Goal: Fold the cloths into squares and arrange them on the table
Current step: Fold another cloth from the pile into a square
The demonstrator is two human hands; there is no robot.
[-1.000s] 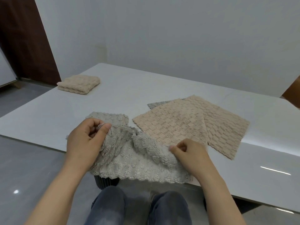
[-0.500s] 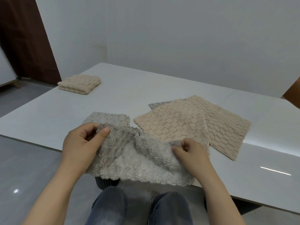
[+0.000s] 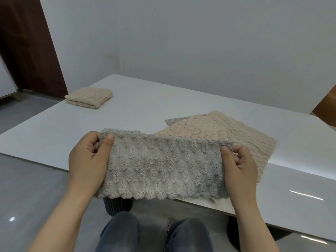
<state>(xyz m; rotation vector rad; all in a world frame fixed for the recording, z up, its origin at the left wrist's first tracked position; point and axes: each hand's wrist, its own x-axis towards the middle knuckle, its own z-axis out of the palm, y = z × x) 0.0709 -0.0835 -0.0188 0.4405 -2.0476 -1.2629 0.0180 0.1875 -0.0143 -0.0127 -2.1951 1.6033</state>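
Observation:
A fluffy grey cloth (image 3: pixel 161 166) is stretched flat between my hands over the near edge of the white table (image 3: pixel 163 106), folded into a wide strip. My left hand (image 3: pixel 89 160) pinches its upper left corner, thumb on top. My right hand (image 3: pixel 238 164) pinches its upper right corner. Behind it lie two flat beige cloths (image 3: pixel 218 131), overlapping, with a grey cloth corner (image 3: pixel 171 121) peeking out from under them. A folded beige square (image 3: pixel 89 97) sits at the table's far left.
The table's near edge runs diagonally under the held cloth. My knees (image 3: pixel 154 233) and a dark ribbed table leg (image 3: pixel 116 204) are below it. A white wall stands behind, a dark brown door (image 3: pixel 27 42) at left.
The grey cloth was crumpled between my hands; both hands moved apart and lifted, pulling it taut into a flat strip.

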